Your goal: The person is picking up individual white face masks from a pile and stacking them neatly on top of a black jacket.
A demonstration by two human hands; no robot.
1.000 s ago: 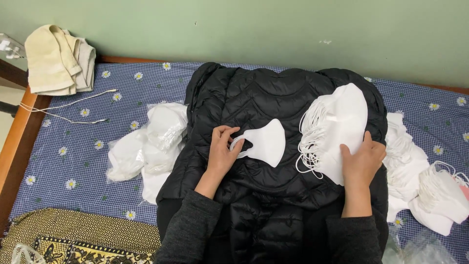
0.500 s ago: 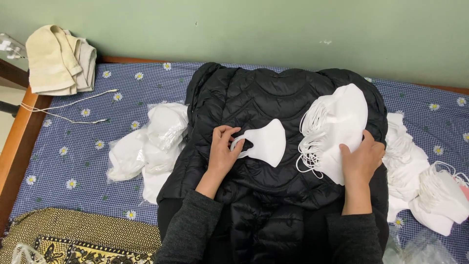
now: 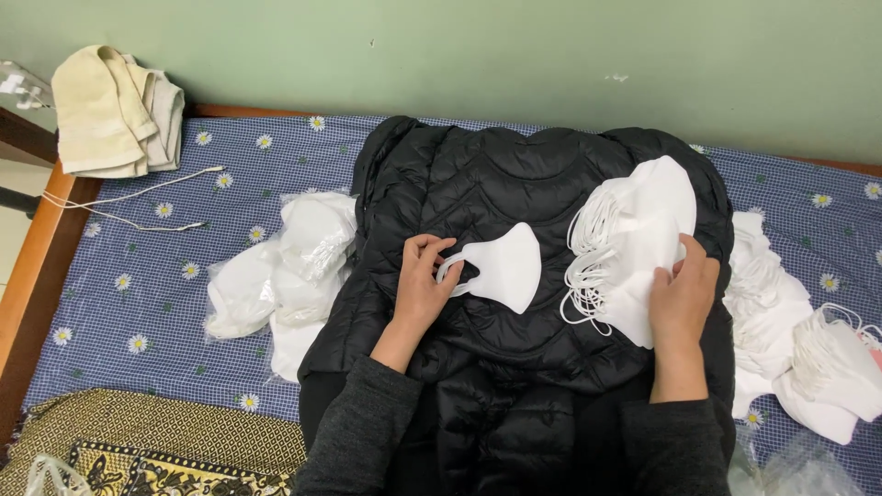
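Note:
A black quilted jacket (image 3: 496, 184) lies spread on the bed in front of me. On it rests a single white face mask (image 3: 507, 266); my left hand (image 3: 424, 285) pinches its ear loop at the mask's left end. To the right sits a stack of white masks (image 3: 634, 243) with their loops hanging on the left side. My right hand (image 3: 682, 296) rests on the lower right edge of that stack, fingers on the top mask.
Clear plastic bags of white masks (image 3: 285, 266) lie left of the jacket on the blue daisy-print sheet (image 3: 138, 285). More white masks (image 3: 808, 349) are piled at right. Folded beige cloths (image 3: 110, 115) and a white cord (image 3: 138, 197) sit at far left, by the wooden bed edge (image 3: 32, 276).
My right hand has shifted slightly on the stack's edge. My left hand and the single mask are much where they were.

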